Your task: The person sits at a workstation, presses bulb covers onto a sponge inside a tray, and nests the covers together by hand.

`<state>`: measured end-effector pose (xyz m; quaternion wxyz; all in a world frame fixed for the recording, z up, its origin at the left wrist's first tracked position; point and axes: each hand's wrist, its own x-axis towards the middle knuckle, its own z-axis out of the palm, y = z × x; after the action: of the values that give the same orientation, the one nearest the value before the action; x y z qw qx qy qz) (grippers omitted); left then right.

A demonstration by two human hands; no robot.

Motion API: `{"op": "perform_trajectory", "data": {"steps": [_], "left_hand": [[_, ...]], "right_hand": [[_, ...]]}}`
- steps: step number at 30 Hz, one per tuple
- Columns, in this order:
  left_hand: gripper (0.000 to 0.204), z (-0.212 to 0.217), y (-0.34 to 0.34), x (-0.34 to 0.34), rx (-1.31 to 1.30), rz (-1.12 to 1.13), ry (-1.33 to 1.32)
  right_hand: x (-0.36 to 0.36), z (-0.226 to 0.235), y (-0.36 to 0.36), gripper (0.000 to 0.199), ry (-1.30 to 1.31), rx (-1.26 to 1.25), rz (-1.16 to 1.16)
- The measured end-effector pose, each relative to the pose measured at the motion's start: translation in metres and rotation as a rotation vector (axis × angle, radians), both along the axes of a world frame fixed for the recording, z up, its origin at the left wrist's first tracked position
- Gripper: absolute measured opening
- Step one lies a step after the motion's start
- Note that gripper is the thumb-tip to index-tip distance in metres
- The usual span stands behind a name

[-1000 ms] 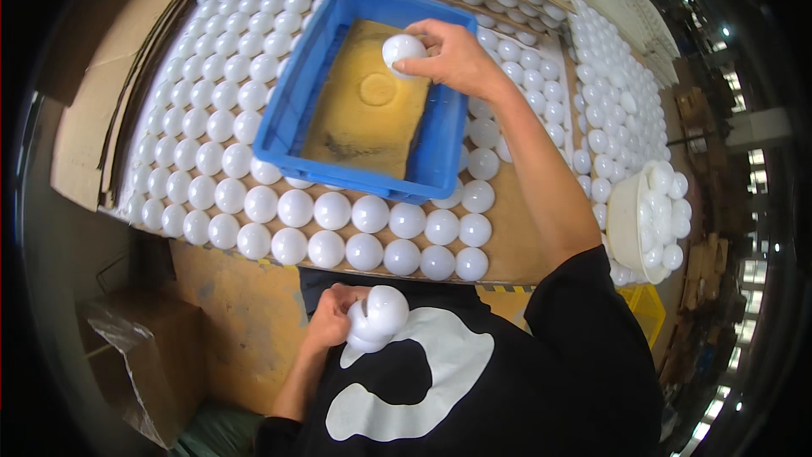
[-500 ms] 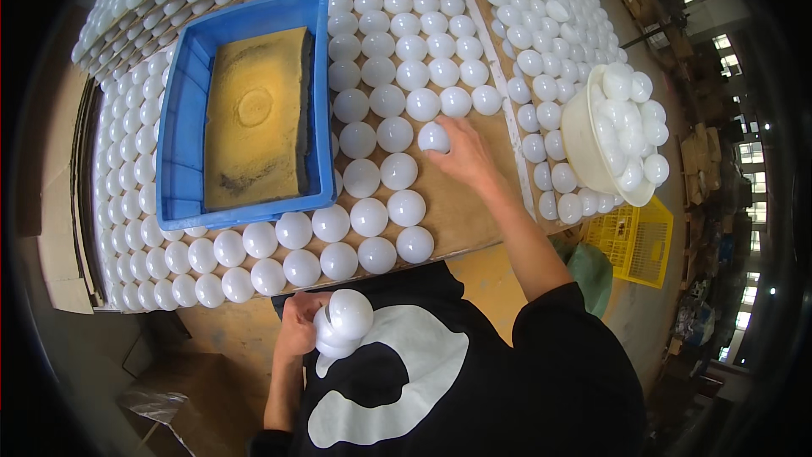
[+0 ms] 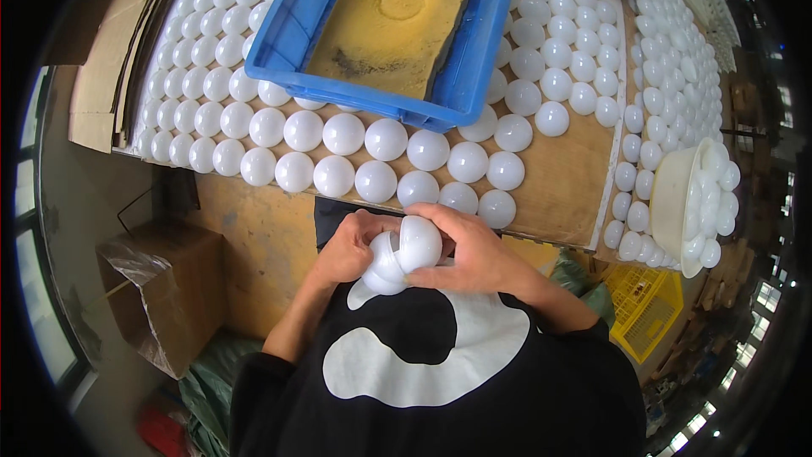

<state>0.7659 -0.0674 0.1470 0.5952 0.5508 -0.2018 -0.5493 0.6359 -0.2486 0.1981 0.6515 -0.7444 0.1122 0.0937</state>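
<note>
The left hand was grasping a pair of glossy white hollow domes, which sat against each other, one partly behind the other, low in front of the black shirt. The right hand was closed around another glossy white rounded dome, its thumb below and fingers above, and this dome touched the pair. All of them were off the brown cardboard-covered bench, just beyond its near edge.

Doing this step well called, in my judgement, for a light grip: the walls looked thin and smooth, so spread fingers would have served better than a hard pinch. The left hand did best to keep its pair steady while the right made the finer adjustments, turning its dome gently so that rims did not knock or scrape. Whether the rims were seated together could not be told, as the fingers covered much of the contact.

Elbows and forearms needed care too, since the closest row of white domes stood near both hands. The blue plastic tub with its yellow flat pad stood farther back.
</note>
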Motion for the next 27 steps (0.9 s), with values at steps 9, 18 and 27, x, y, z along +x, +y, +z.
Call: {"op": "perform_trajectory", "data": {"steps": [9, 18, 27], "left_hand": [[0.055, 0.005, 0.015, 0.004, -0.099, 0.065, -0.048], [0.022, 0.002, 0.019, 0.008, -0.115, 0.082, -0.134], [0.018, -0.007, 0.031, 0.007, -0.201, 0.107, -0.061]], "right_hand": [[-0.002, -0.026, 0.017, 0.073, 0.127, 0.429, -0.258], [0.02, -0.014, -0.003, 0.074, 0.147, 0.321, 0.147], [0.034, 0.004, -0.026, 0.076, 0.237, 0.377, 0.166]]}}
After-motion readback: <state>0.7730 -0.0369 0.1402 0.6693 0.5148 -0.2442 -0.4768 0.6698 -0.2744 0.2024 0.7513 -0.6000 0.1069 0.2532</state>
